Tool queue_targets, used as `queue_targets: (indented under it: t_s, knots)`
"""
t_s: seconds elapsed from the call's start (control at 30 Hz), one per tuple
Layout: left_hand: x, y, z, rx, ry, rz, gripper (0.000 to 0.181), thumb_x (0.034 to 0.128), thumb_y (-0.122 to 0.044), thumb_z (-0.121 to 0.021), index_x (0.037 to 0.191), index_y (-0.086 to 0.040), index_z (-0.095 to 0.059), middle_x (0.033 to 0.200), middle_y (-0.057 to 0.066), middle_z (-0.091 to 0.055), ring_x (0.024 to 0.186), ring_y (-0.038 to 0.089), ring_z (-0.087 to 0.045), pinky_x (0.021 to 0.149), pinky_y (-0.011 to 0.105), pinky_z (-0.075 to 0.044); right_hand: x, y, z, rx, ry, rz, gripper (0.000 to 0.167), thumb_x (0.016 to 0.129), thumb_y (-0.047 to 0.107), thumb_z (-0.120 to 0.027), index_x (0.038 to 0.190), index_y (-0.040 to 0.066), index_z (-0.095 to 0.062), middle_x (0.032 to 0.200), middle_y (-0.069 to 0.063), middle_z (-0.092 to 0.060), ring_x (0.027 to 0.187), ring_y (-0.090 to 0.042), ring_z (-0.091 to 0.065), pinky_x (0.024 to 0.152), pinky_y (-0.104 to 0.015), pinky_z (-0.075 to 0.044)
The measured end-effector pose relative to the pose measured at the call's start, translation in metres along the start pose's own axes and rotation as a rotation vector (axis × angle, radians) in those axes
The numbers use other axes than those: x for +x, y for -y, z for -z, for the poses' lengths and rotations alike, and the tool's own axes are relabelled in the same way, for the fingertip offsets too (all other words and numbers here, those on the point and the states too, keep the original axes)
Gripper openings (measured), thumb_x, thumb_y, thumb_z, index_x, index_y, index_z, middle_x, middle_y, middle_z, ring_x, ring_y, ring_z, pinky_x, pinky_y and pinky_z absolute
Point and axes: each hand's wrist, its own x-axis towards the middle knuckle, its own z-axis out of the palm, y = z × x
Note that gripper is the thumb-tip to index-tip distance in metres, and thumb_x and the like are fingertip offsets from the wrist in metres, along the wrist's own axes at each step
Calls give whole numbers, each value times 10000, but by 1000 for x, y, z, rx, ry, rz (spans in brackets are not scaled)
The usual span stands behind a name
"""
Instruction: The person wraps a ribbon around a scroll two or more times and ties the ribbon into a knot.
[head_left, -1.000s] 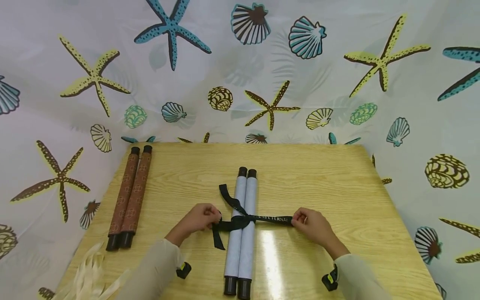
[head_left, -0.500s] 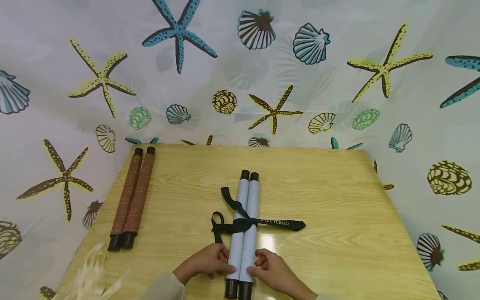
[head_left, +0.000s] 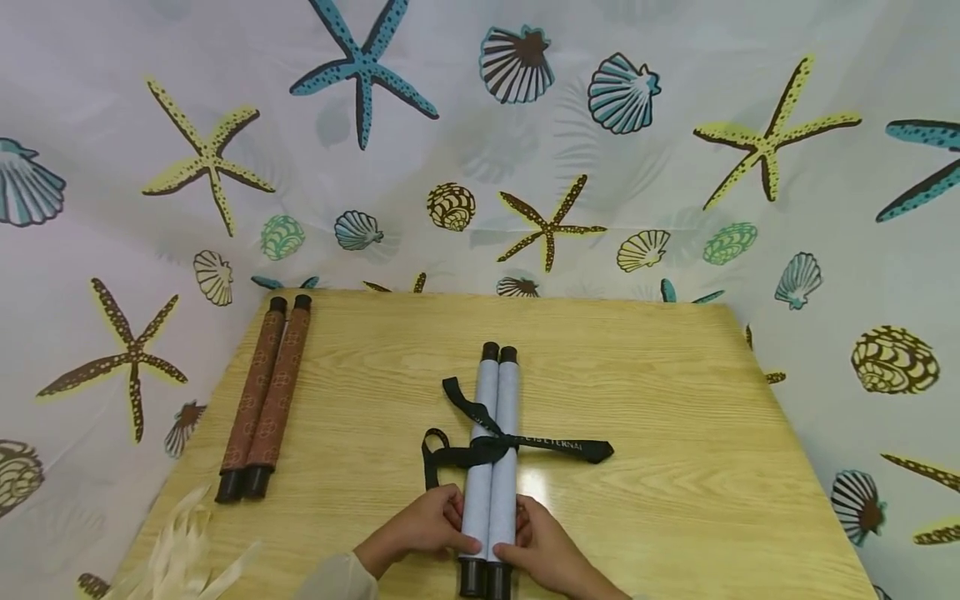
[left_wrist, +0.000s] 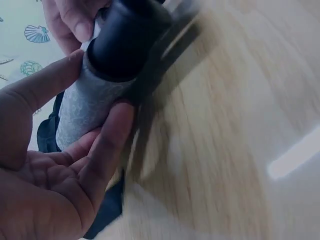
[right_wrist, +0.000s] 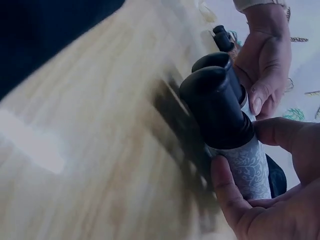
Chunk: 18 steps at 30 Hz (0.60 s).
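Two pale blue-grey patterned rolls with black end caps lie side by side, the left roll (head_left: 486, 387) and the right roll (head_left: 507, 400). A black ribbon (head_left: 491, 448) with lettering is knotted around their middle, its ends spread to both sides. At the near end my left hand (head_left: 431, 525) grips the left roll, thumb on top; in the left wrist view that hand (left_wrist: 65, 165) has fingers under the patterned tube (left_wrist: 82, 107). My right hand (head_left: 547, 546) grips the right roll likewise, and in the right wrist view the hand (right_wrist: 285, 185) pinches it below the black cap (right_wrist: 217, 107).
Two reddish-brown patterned rolls (head_left: 266, 400) with black caps lie at the left of the wooden table (head_left: 637, 375). Cream ribbons (head_left: 180, 554) are heaped at the near left corner. A cloth (head_left: 420, 108) printed with shells and starfish stands around the table.
Both hands have let go of the ribbon ends and moved down to the near ends of the pale rolls, which they now hold. Since half a second ago that near end has shifted slightly right.
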Motion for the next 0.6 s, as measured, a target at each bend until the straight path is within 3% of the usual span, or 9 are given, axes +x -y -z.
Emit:
queue_targets:
  t_s: [0.17, 0.3, 0.5, 0.6]
  knots:
    - [10, -13, -9, -25, 13, -14, 368, 756, -44, -853, 927, -10, -529, 775, 59, -608, 657, 150, -570, 522, 260, -501, -5, 2, 15, -36, -44, -16, 693, 857, 78, -732, 1379, -187, -362, 981, -155, -601, 777, -80, -557, 665, -197, -476]
    - [26, -32, -21, -36, 33, -18, 360, 755, -25, -847, 929, -10, -532, 783, 60, -597, 678, 153, -574, 532, 258, -513, -11, 4, 35, -28, -106, -60, 681, 846, 61, -717, 1381, -183, -373, 991, -158, -581, 813, -130, -547, 664, -204, -468]
    - [70, -73, -49, -1, 24, -92, 360, 746, -24, -854, 910, -12, -534, 787, 48, -574, 690, 141, -547, 544, 252, -492, -21, 11, 84, -53, -282, -98, 656, 799, -13, -703, 1368, -163, -413, 996, -170, -572, 819, -163, -537, 641, -223, -470]
    - [95, -99, -67, 5, 22, -97, 357, 750, -36, -861, 924, -16, -550, 807, 56, -575, 674, 152, -555, 561, 315, -544, -26, 13, 119, -81, -320, -131, 658, 823, -9, -695, 1399, -142, -405, 1009, -185, -584, 820, -164, -554, 642, -245, -499]
